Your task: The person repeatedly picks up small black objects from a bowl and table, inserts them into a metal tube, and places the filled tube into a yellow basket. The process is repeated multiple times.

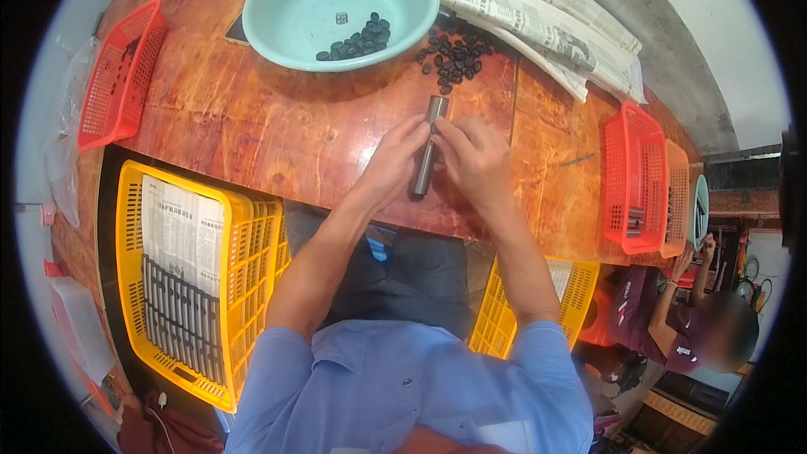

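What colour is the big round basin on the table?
The basin is pale turquoise green, showing best in the head view.

Left grip (pixel 393 158) and right grip (pixel 476 155) on dark tube (pixel 425 166), teal basin (pixel 294 13), loose black pieces (pixel 455 59)

hands (pixel 393 158) could pass left along the table (pixel 252 134), the basin (pixel 290 13) blocking beyond.

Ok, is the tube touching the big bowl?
Apart: the head view shows a strip of table between the tube's far end and the big bowl's rim.
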